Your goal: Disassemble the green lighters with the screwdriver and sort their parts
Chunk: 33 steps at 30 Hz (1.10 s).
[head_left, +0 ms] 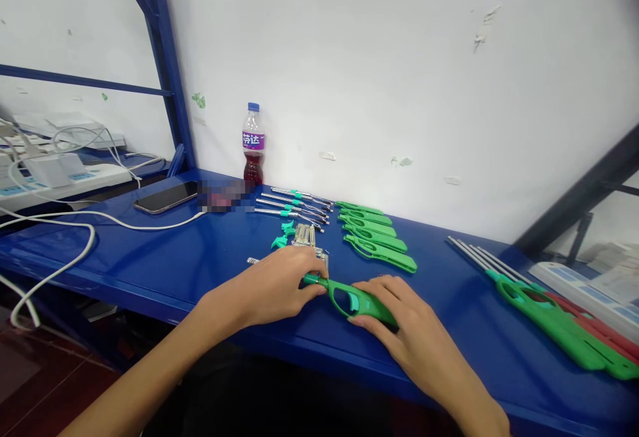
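A green long-nosed lighter (342,298) lies between my two hands near the table's front edge. My left hand (284,281) pinches its nozzle end at a teal collar, and the metal tube is mostly hidden behind the hand. The fingers of my right hand (402,320) are wrapped round the green handle; a teal trigger shows in its finger loop. Just beyond my left hand sit clear fuel tanks (304,235) and small teal triggers (283,237). Farther back lie several metal nozzle tubes (292,203) with wires, and several green handle shells (379,254) in a row.
Assembled green and red lighters (549,324) lie at the right beside a white power strip (589,291). A drink bottle (253,147) stands against the wall. At the left are a phone (167,197) and a white cable (144,226). The blue table (210,257) ends just before me.
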Tool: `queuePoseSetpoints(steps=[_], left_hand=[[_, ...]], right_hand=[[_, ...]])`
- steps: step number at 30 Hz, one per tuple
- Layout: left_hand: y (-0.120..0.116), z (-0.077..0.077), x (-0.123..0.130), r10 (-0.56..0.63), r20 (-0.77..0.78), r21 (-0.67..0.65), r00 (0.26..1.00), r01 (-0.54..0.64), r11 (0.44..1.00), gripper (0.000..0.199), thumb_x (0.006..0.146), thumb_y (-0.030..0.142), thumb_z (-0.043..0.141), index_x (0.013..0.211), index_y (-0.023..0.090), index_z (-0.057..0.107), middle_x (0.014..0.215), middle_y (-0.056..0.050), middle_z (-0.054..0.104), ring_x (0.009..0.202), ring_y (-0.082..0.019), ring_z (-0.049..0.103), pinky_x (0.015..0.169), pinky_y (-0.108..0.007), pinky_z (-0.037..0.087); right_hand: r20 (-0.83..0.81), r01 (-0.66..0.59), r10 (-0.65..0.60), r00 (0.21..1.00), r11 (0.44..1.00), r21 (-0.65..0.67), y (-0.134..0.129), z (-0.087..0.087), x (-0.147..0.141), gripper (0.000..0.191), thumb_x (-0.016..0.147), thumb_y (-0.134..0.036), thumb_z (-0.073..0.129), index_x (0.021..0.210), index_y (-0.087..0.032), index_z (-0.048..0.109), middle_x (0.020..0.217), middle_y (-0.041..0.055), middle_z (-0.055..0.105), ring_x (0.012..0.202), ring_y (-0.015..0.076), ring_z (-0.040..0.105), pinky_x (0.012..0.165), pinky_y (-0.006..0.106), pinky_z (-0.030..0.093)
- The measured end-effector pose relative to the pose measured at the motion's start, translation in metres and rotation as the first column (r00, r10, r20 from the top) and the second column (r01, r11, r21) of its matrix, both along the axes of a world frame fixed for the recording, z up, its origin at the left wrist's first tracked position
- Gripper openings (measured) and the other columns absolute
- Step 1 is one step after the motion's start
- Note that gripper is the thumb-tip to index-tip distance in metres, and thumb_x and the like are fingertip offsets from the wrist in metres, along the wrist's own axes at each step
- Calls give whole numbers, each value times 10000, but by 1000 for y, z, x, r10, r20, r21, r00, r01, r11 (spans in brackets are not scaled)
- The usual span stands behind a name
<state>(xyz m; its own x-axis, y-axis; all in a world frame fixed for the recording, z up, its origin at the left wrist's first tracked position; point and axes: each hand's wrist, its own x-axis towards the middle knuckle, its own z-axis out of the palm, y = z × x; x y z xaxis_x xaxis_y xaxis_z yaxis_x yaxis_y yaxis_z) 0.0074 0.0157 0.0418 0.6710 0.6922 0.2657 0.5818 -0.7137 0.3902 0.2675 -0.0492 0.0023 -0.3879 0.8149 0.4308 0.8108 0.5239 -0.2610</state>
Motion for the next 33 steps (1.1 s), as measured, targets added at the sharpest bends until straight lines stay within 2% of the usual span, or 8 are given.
queuePoseSetpoints(steps=[5,8,15,19,21,24,29,33], left_hand=[[-2,-5,2,4,-24,65,1000,-2,998,69,986,201,710,1011,224,771,1085,-48,723,1053,-235,686,908,-330,507],[-5,-7,3,15,-58,91,998,-10,996,99,1009,189,665,1021,210,761,1050,-57,716,1015,-246,685,872,-349,499],[-8,-4,3,21,-112,82,994,-12,997,126,1072,257,578,1074,235,703,1085,-35,733,998,-246,702,832,-362,491],[-5,-2,1,42,-134,60,990,-34,998,145,1024,291,683,1159,240,688,1151,-44,729,1052,-271,701,858,-373,496],[-3,-3,0,50,-149,50,988,-43,998,185,987,290,740,1153,228,689,1151,-54,726,1054,-283,699,849,-374,493],[1,-4,-1,42,-168,28,985,-38,999,104,985,283,746,1062,229,702,1104,-46,725,1020,-269,699,820,-353,482],[1,-2,-2,38,-198,-14,980,-42,999,50,1008,272,713,978,233,707,1057,-32,722,968,-238,692,787,-327,459],[-1,5,-9,65,-224,-43,972,-76,996,58,1002,267,716,954,234,715,1024,-21,732,955,-236,685,774,-323,443]], right_hand=[[26,-5,5,1000,1000,12,1,-3,3,315,1061,-482,595,1337,-341,650,1182,35,697,1071,236,701,913,404,594],[32,-3,3,999,1000,15,1,-4,3,305,1063,-491,584,1316,-340,661,1163,27,714,1075,242,706,924,413,591],[32,27,-26,999,999,-22,1,-4,4,334,1078,-528,529,1307,-321,655,1198,36,749,1178,286,696,1024,474,561],[29,10,-10,1000,1000,17,2,-5,4,316,1099,-518,483,1307,-329,628,1201,17,763,1132,261,720,1034,468,549],[16,7,-8,1000,998,70,2,-5,4,309,1108,-507,470,1317,-331,612,1193,7,773,1092,242,735,993,436,560],[-23,27,-24,999,988,150,1,-4,5,295,1114,-492,467,1316,-328,606,1136,-3,784,996,216,746,855,366,577],[-148,149,-111,983,948,280,2,-6,12,335,1117,-486,472,1346,-295,623,1118,21,794,985,208,759,820,317,566],[-258,324,-259,931,912,251,5,-8,20,393,1092,-546,498,1320,-280,677,1138,39,795,989,225,768,799,319,574]])
